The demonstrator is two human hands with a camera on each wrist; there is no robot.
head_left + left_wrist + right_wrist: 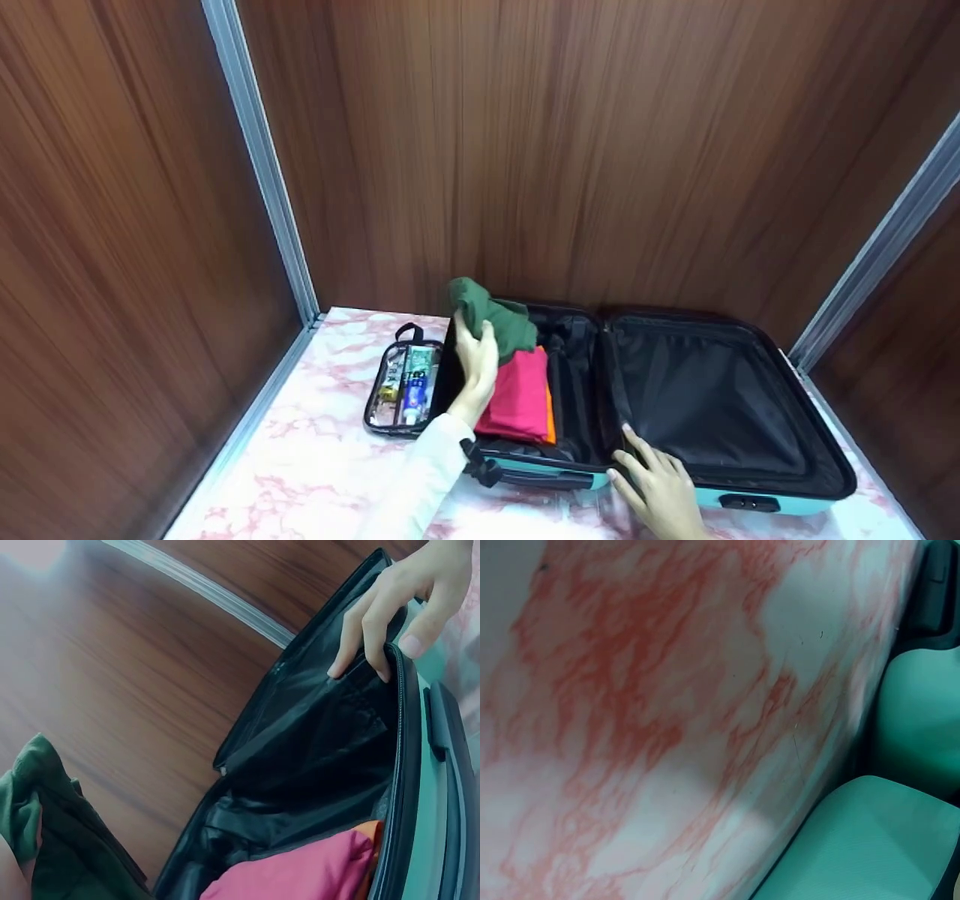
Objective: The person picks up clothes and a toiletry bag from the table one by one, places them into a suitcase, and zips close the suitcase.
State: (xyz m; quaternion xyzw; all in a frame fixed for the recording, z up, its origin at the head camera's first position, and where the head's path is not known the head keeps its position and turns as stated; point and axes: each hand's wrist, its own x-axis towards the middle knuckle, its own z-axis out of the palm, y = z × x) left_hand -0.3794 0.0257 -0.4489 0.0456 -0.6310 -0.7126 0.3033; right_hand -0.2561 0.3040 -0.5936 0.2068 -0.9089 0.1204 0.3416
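Observation:
My left hand (476, 360) holds a dark green folded garment (495, 319) between thumb and fingers, over the left half of an open suitcase (536, 463). In the left wrist view, the green garment (71, 840) hangs at the lower left, with only a bit of the hand showing. Below it, a pink-red folded garment (517, 394) lies in the suitcase on top of an orange one (551, 416). My right hand (656, 484) rests at the front rim near the hinge, fingers spread and loosely bent. In the left wrist view, the right hand's (409, 604) fingertips reach inside over the rim.
A clear toiletry pouch (405, 386) with tubes stands against the suitcase's left side. The suitcase's right half (720, 397) lies open with a black lining. Wood-grain panels (450, 150) enclose the pink-and-white marbled table (292, 465) behind and at both sides.

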